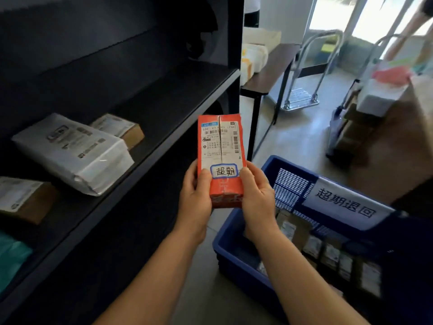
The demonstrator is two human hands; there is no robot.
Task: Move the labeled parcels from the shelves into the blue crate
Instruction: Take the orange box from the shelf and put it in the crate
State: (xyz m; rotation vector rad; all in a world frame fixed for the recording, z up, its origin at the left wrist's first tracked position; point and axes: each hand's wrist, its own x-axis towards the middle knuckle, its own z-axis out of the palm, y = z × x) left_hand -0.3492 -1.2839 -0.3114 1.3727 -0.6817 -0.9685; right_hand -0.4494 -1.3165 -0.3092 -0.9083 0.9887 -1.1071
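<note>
I hold a red parcel upright in front of me, between the dark shelf and the crate. It carries a white shipping label and a handwritten sticker with a blue border. My left hand grips its lower left edge and my right hand grips its lower right edge. The blue crate stands on the floor at the lower right, with a white sign on its far wall and several small brown parcels inside. On the shelf to the left lie a white bagged parcel and brown boxes with labels.
A teal bag lies on the shelf at the far left. A dark table with pale packages stands beyond the shelf. Two metal hand trolleys and stacked boxes fill the right side. A person's arm shows at the top right.
</note>
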